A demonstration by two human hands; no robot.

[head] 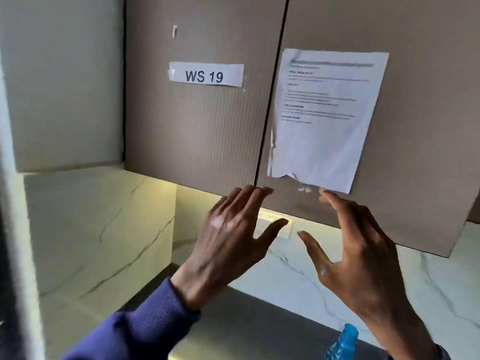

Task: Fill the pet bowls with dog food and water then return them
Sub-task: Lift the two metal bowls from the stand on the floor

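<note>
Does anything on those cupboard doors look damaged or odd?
Yes. The printed sheet taped to the right cupboard door is torn and crumpled along its left edge and bottom corner. The WS 19 label looks intact.

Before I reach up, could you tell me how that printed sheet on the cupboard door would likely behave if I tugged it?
The printed sheet looks thin and floppy. Its lower left edge is already crumpled and torn, so it would probably rip further. It appears fixed flat to the right cupboard door.
</note>
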